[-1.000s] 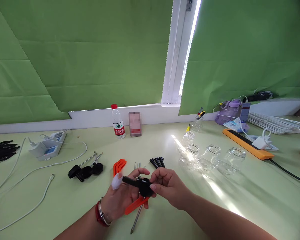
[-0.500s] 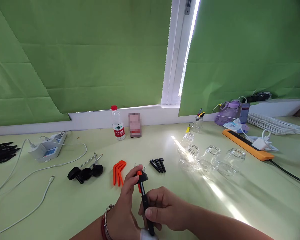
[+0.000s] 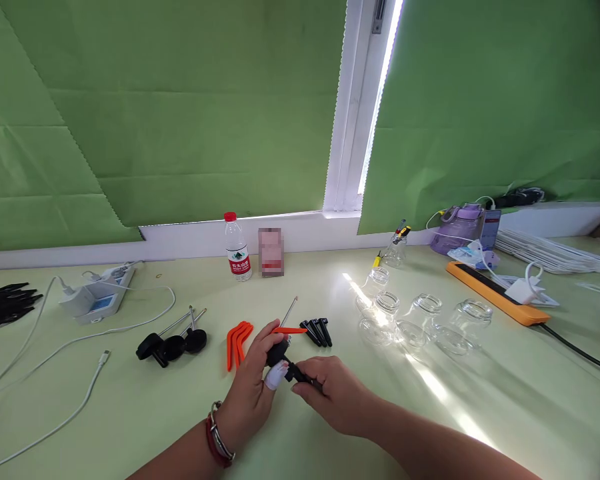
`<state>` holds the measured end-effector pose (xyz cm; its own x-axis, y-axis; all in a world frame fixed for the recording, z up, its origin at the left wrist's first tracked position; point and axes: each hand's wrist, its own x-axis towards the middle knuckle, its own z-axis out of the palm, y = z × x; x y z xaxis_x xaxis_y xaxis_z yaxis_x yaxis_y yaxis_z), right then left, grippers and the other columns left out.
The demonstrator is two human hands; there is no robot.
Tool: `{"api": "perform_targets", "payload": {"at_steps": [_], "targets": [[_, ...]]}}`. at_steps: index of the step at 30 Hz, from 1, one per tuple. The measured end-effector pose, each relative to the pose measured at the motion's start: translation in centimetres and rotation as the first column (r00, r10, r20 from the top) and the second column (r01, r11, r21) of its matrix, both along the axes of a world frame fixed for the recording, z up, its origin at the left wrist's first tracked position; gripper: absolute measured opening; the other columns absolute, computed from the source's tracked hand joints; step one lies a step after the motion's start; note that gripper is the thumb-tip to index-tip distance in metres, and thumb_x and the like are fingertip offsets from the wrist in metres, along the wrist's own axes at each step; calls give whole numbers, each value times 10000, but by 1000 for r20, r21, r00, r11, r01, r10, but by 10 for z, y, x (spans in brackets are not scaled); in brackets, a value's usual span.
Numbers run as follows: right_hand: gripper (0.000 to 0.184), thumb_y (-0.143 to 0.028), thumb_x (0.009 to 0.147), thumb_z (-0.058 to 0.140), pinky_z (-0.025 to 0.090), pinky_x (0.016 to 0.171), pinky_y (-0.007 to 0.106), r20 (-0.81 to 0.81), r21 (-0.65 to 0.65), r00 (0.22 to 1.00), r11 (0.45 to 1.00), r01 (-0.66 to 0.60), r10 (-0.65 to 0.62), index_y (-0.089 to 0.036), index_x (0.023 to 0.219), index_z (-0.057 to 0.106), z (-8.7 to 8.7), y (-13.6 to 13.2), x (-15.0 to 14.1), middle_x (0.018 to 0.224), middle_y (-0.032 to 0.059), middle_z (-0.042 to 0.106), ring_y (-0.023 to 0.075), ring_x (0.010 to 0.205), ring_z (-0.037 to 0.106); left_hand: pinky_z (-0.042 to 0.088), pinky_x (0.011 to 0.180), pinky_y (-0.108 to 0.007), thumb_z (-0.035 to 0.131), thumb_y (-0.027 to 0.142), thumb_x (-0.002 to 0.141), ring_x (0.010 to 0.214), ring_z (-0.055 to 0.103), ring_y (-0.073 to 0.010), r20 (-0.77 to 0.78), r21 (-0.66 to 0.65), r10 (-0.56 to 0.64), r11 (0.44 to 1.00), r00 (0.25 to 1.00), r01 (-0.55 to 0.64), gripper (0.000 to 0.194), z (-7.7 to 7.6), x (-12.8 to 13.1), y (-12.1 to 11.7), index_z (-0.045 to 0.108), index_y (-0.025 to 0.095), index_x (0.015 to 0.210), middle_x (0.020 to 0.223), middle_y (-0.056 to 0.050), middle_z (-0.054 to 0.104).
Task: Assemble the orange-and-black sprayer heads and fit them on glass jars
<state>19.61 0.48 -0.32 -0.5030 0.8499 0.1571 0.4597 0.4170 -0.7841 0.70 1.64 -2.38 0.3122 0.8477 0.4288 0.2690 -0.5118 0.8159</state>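
My left hand (image 3: 247, 397), its thumb tip wrapped in white, grips a black round piece (image 3: 276, 353). A thin metal rod (image 3: 291, 311) sticks out beyond the fingers, pointing away from me. An orange strip (image 3: 291, 330) juts right from under the same fingertips; how it joins the black piece is hidden. My right hand (image 3: 333, 393) is closed around a black stick-like handle (image 3: 296, 373), whose near end is hidden in the palm. The handle's far end meets the round piece near my left thumb.
Bent orange strips (image 3: 239, 343) lie left of my hands, short black tubes (image 3: 320, 332) beyond them. Several black round heads with rods (image 3: 173, 345) rest further left. Upturned glass jars (image 3: 423, 320), an orange power strip (image 3: 500, 293), a water bottle (image 3: 238, 250) and white cables (image 3: 87, 397) surround them.
The held piece has been turned about, and its rod now points away from me. My right hand has swung the handle from nearly upright in view to slanting down right.
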Motion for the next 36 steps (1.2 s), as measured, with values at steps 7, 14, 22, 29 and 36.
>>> {"api": "perform_targets", "payload": {"at_steps": [7,14,22,29,36], "targets": [[167,-265,885,453,315,583,235,202,150,976,987,55,-85,-178,766,530,4,12,4,722,14,562,136,664,500,303,1079,-462,517,227,870,1313,359,-254,-4,-17,83,996,997,-83,510,7,-3,5,333,292,1341,1458,-90,327],[227,-259,950,364,347,625,251,577,278,689,899,340,-439,-174,902,570,8,71,25,884,58,640,167,789,604,321,1053,-472,532,247,819,1258,410,-259,-26,116,434,896,901,-428,419,7,-23,31,416,220,1220,1358,-113,431],[212,-230,930,426,385,645,264,685,288,565,884,369,-459,-143,916,618,-14,111,38,955,103,637,209,864,632,265,1056,-499,493,209,800,1194,462,-267,-187,376,651,739,736,-558,227,11,-50,47,507,192,1025,1263,-127,517],[253,-252,940,409,411,637,261,714,284,537,887,364,-449,-143,923,637,-21,112,37,994,105,600,192,829,643,262,1001,-540,442,58,684,1230,422,-317,-311,298,812,577,494,-760,305,12,-83,68,533,176,949,1231,-158,525],[193,-236,909,471,421,639,264,701,290,537,875,388,-470,-124,934,626,-14,109,35,1008,118,577,200,824,642,482,786,-380,414,55,681,934,634,-247,-374,165,707,687,600,-708,349,0,-96,74,511,213,977,943,-80,656]]}}
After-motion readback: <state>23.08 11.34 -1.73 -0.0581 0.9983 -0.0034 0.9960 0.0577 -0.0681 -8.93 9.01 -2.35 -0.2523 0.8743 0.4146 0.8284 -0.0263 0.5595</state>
